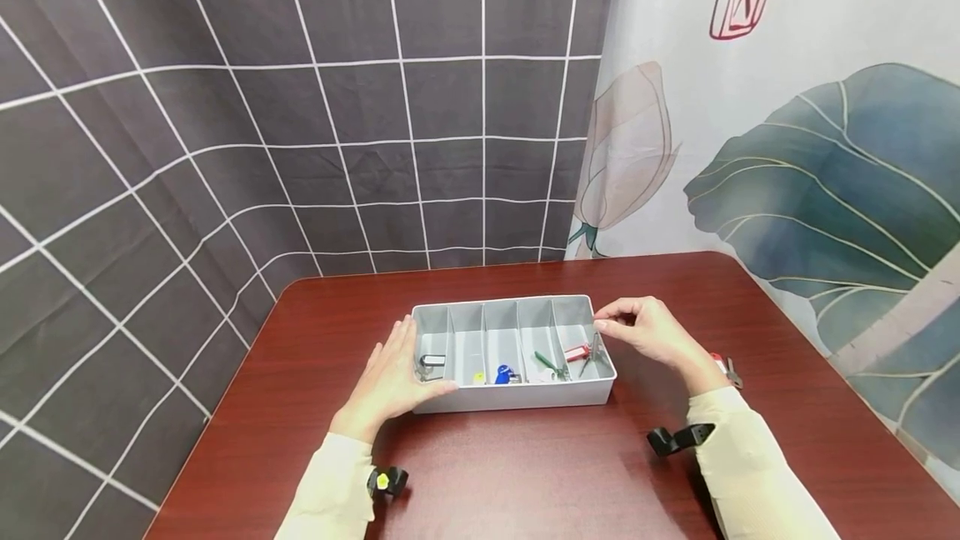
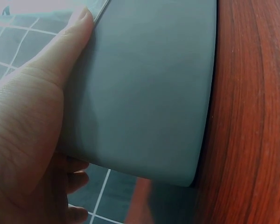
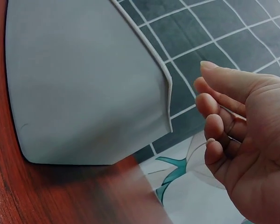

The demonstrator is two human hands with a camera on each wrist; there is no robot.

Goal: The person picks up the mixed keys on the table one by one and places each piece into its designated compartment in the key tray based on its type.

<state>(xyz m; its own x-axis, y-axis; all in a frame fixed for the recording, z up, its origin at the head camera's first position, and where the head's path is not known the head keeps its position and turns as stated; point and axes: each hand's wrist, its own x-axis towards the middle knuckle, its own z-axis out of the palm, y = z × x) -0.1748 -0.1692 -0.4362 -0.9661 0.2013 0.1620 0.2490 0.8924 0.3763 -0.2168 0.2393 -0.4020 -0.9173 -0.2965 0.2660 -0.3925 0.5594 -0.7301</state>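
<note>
A light grey tray (image 1: pixel 513 397) with five compartments sits on the table. My left hand (image 1: pixel 386 377) rests at its left end, fingers extended along the end and thumb on the front rim; the left wrist view shows that thumb (image 2: pixel 67 44) against the rim. By the right-end rim, my right hand (image 1: pixel 652 330) has thumb and fingertips close together; in the right wrist view, nothing shows between the fingers (image 3: pixel 214 123). Just below these fingertips, a metal key (image 1: pixel 595 346) stands in the rightmost compartment, beside a red key tag (image 1: pixel 577 352).
Other compartments hold a black-edged tag (image 1: pixel 432 360), a yellow item (image 1: pixel 478 377), a blue tag (image 1: pixel 504 374) and a green tag (image 1: pixel 544 361). A red tag with keys (image 1: pixel 731 372) lies on the brown table (image 1: pixel 517 473) beyond my right wrist. Curtains (image 1: pixel 442 98) hang behind.
</note>
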